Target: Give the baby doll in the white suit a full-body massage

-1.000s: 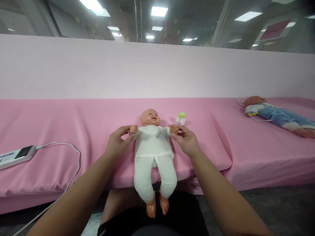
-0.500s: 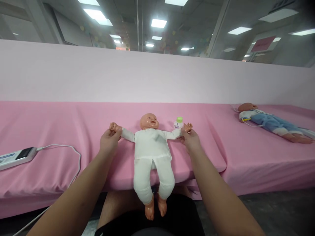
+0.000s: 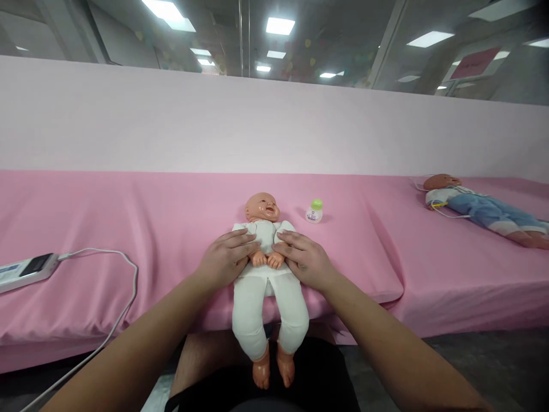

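A baby doll (image 3: 270,280) in a white top and trousers lies face up on the pink bed cover (image 3: 171,200), its lower legs hanging over the front edge. Its arms are folded in over its chest, the small hands close together at the belly. My left hand (image 3: 229,256) lies with fingers stretched out across the doll's arm at the left. On the other side, my right hand (image 3: 305,257) rests flat over the doll's other arm. Both my thumbs are mostly hidden. Beyond my right hand stands a small white bottle (image 3: 314,213) with a green cap.
At the left lies a white handheld device (image 3: 30,272) with a dark screen, its white cable (image 3: 135,286) running off the bed's front. Another doll (image 3: 489,209) in blue trousers, with thin tubing, lies far right. A white wall (image 3: 266,126) with glass above backs the bed.
Both hands have come inward from the doll's outspread wrists. The doll's arms went from stretched sideways to folded over its chest, and my fingers went from pinching to lying flat.
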Demonstrator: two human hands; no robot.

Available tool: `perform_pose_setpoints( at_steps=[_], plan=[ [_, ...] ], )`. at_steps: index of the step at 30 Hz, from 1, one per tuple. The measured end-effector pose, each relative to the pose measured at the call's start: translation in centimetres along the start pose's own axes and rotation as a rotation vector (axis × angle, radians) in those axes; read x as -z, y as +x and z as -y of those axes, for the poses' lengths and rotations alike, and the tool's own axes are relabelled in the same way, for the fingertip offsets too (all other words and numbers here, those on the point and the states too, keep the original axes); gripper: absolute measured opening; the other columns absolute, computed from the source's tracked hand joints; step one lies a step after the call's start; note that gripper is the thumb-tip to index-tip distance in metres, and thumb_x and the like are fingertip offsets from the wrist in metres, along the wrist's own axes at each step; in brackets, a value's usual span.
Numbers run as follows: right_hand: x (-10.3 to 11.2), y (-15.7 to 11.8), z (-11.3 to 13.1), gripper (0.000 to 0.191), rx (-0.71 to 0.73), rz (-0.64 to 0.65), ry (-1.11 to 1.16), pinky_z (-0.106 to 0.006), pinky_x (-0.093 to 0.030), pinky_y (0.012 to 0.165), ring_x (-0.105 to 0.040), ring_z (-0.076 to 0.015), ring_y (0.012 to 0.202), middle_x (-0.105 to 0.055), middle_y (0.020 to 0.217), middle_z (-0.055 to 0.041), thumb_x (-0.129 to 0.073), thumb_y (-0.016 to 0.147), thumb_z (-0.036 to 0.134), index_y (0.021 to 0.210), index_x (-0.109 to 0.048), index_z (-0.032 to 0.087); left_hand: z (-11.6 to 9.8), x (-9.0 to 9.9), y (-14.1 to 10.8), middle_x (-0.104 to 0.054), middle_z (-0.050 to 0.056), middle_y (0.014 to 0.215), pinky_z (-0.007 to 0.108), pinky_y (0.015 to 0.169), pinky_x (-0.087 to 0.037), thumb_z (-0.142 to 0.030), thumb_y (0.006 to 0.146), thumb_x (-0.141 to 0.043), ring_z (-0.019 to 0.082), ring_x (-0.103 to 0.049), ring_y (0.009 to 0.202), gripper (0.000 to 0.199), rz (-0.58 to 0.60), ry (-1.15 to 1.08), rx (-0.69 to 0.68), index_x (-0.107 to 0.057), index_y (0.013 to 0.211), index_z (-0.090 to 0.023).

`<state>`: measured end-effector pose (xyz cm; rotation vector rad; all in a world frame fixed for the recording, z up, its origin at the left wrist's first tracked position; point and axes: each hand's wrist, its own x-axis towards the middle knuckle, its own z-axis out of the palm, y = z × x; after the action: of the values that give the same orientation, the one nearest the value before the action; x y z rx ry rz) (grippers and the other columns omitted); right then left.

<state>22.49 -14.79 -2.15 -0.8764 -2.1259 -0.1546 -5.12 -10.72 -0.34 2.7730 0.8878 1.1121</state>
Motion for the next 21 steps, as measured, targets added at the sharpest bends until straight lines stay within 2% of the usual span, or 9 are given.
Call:
perform_pose_setpoints(
  at_steps=[3, 5, 7, 11, 14, 17, 21],
  plan=[
    [-0.1, -0.1, -0.1, 0.042, -0.037, -0.001, 0.043, -0.051, -0.051, 0.117, -0.061, -0.0248, 0.134, -0.065, 0.143, -0.0052, -0.057, 0.094, 0.010, 0.127, -0.073, 0.030, 0.2, -0.1, -0.1, -0.077, 0.004, 0.124, 0.045, 0.113, -0.052, -0.020, 0.094, -0.062, 0.026, -0.067, 0.126, 0.031, -0.046, 0.019, -0.039, -0.078, 0.119, -0.028],
    [-0.1, -0.1, -0.5, 0.038, -0.154, -0.065, 0.157, -0.051, -0.052, 0.115, -0.063, -0.0256, 0.130, -0.067, 0.139, -0.0051, -0.063, 0.093, 0.015, 0.127, -0.073, 0.030, 0.3, 0.0, -0.1, -0.077, 0.004, 0.123, 0.042, 0.110, -0.054, -0.024, 0.091, -0.068, 0.026, -0.070, 0.121, 0.029, -0.108, -0.050, 0.070, -0.078, 0.118, -0.028],
    [0.1, -0.1, -1.4, 0.034, -0.342, -0.202, 0.340, -0.050, -0.056, 0.111, -0.068, -0.0263, 0.123, -0.072, 0.130, -0.0063, -0.071, 0.091, 0.024, 0.124, -0.073, 0.028, 0.6, 0.3, 0.0, -0.078, 0.005, 0.118, 0.041, 0.106, -0.056, -0.027, 0.087, -0.073, 0.025, -0.072, 0.112, 0.029, -0.211, -0.187, 0.304, -0.078, 0.115, -0.027],
    [1.0, -0.4, -4.5, 0.038, -0.771, -0.620, 0.663, -0.046, -0.064, 0.097, -0.074, -0.0247, 0.106, -0.075, 0.115, -0.0081, -0.080, 0.084, 0.037, 0.118, -0.071, 0.022, 2.7, 1.0, 0.4, -0.077, 0.007, 0.106, 0.039, 0.094, -0.061, -0.029, 0.081, -0.078, 0.025, -0.074, 0.101, 0.025, -0.509, -0.565, 0.795, -0.076, 0.105, -0.020],
    [1.6, -1.0, -7.3, 0.035, -1.075, -0.828, 0.848, -0.039, -0.068, 0.087, -0.076, -0.0208, 0.092, -0.076, 0.107, -0.0067, -0.082, 0.083, 0.033, 0.113, -0.069, 0.020, 5.0, 1.4, 0.4, -0.074, 0.009, 0.102, 0.037, 0.086, -0.064, -0.028, 0.081, -0.077, 0.023, -0.075, 0.095, 0.021, -0.718, -0.810, 1.066, -0.071, 0.097, -0.016],
    [1.8, -1.5, -9.3, 0.022, -1.337, -0.831, 0.968, -0.032, -0.070, 0.077, -0.076, -0.0186, 0.085, -0.075, 0.101, -0.0072, -0.076, 0.086, 0.019, 0.107, -0.068, 0.019, 6.7, 1.4, 0.2, -0.073, 0.011, 0.101, 0.037, 0.083, -0.066, -0.020, 0.081, -0.077, 0.023, -0.076, 0.089, 0.020, -0.787, -0.917, 1.249, -0.068, 0.098, -0.014],
    [1.8, -1.1, -10.0, 0.010, -1.520, -0.672, 0.991, -0.029, -0.070, 0.071, -0.075, -0.0196, 0.083, -0.074, 0.099, -0.0119, -0.067, 0.091, 0.013, 0.101, -0.068, 0.016, 7.3, 1.4, 0.1, -0.073, 0.013, 0.102, 0.036, 0.081, -0.067, -0.016, 0.081, -0.076, 0.024, -0.078, 0.089, 0.020, -0.799, -0.901, 1.323, -0.069, 0.099, -0.013]
  ],
)
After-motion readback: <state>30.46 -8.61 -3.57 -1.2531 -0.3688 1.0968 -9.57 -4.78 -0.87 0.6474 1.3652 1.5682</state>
